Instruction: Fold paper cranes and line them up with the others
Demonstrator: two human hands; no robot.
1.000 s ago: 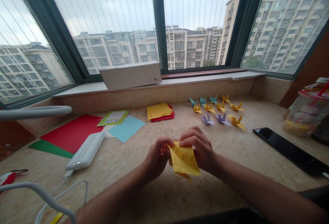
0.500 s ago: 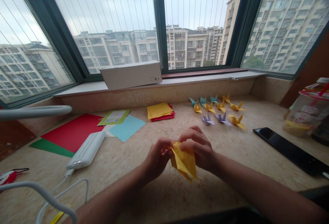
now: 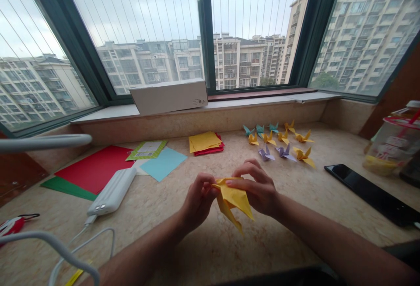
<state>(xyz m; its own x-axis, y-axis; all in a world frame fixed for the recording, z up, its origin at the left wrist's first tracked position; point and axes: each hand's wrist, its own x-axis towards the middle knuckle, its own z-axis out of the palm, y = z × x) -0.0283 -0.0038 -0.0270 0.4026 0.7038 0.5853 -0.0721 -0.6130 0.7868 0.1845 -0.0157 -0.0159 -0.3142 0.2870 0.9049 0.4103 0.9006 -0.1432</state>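
A partly folded sheet of yellow origami paper (image 3: 234, 196) is held between my two hands above the stone counter (image 3: 157, 251). My left hand (image 3: 199, 200) pinches its left corner between thumb and fingertips. Along the upper right side, my right hand (image 3: 259, 187) grips it with the fingers on top; its thumb is largely hidden. Two pointed flaps hang down toward me, with a gap between them. Behind my hands stand several folded paper cranes: yellow ones (image 3: 304, 157), purple ones (image 3: 285, 152) and teal ones (image 3: 260, 130).
Yellow squares (image 3: 204, 142) lie on red paper beyond my hands. To the left are a blue sheet (image 3: 165, 163), a red sheet (image 3: 95, 167) and a white power bank (image 3: 112, 191) with its cable. A black phone (image 3: 370, 194) and a plastic cup (image 3: 387, 146) are at right. A white box (image 3: 169, 97) rests on the sill.
The yellow paper has been tilted and its flaps have spread apart, the front one swinging right. My right hand's fingers have straightened across its top edge. The view has shifted slightly.
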